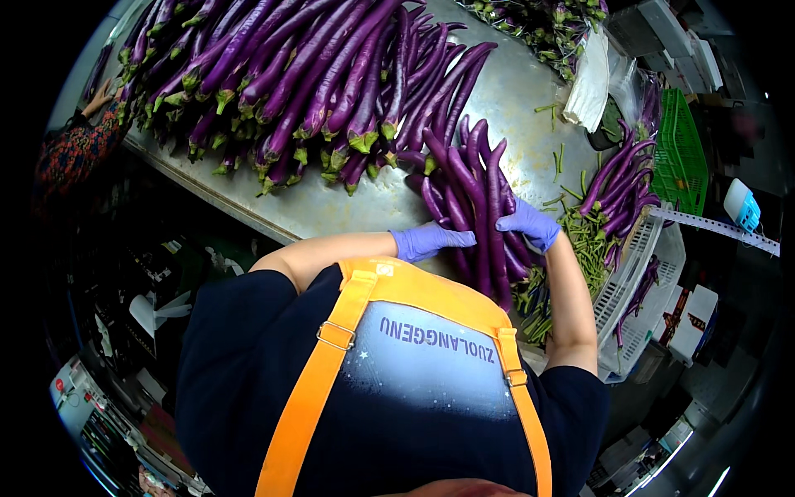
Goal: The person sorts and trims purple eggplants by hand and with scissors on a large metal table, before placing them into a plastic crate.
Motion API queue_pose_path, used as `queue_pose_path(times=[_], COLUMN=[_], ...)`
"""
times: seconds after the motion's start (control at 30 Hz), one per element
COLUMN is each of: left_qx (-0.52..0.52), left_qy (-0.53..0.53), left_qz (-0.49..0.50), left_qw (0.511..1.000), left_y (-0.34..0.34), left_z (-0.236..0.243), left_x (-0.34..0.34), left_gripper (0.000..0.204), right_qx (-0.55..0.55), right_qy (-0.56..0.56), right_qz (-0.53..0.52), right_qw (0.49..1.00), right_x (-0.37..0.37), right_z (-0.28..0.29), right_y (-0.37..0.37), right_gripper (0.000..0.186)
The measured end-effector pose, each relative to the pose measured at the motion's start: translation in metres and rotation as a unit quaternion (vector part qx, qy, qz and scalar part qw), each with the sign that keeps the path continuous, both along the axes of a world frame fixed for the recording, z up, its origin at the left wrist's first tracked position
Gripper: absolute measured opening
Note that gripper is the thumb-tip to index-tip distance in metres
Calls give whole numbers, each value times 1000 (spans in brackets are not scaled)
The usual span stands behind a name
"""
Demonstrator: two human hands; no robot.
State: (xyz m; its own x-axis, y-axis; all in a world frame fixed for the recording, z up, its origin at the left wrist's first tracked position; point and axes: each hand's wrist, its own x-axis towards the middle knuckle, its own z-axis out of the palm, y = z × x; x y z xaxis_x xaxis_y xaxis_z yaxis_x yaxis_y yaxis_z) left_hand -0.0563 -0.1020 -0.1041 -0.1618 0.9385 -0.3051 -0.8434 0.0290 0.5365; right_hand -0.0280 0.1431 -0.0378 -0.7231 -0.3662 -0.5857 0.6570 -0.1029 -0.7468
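The left hand (pixel 429 240) and the right hand (pixel 532 224), both in purple gloves, clasped a bundle of eggplants (pixel 495 217) from opposite sides, thumbs laid against the skins (the fingers underneath were hidden). The bundle was directly between the palms, in front of the apron bib (pixel 422 286), its long axis running away from the chest with the far ends leaning slightly left, so the hands pressed across its length. Neither hand was clearly nearer; whether the bundle rested on the metal table (pixel 352 214) or was lifted off could not be told. The big eggplant pile (pixel 286 79) lay ahead and to the left, on the left hand's side, while slim green pods (pixel 584 257) lay just beside the right wrist.
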Motion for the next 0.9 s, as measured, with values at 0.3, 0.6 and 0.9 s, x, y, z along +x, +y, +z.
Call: queue_pose_path(times=[0.3, 0.6, 0.9], left_qx=[77, 177, 100], left_qy=[15, 251, 315], left_qz=[-44, 87, 255], left_qw=[996, 948, 909], left_y=[16, 24, -123], left_z=[62, 141, 314], left_x=[-1, -36, -193], left_gripper=[71, 96, 61], right_qx=[25, 189, -76], right_qy=[-13, 189, 289], right_qz=[-119, -165, -188], right_qw=[992, 949, 936], right_x=[75, 58, -139], right_z=[41, 151, 179], right_y=[19, -18, -127], right_gripper=[108, 88, 67])
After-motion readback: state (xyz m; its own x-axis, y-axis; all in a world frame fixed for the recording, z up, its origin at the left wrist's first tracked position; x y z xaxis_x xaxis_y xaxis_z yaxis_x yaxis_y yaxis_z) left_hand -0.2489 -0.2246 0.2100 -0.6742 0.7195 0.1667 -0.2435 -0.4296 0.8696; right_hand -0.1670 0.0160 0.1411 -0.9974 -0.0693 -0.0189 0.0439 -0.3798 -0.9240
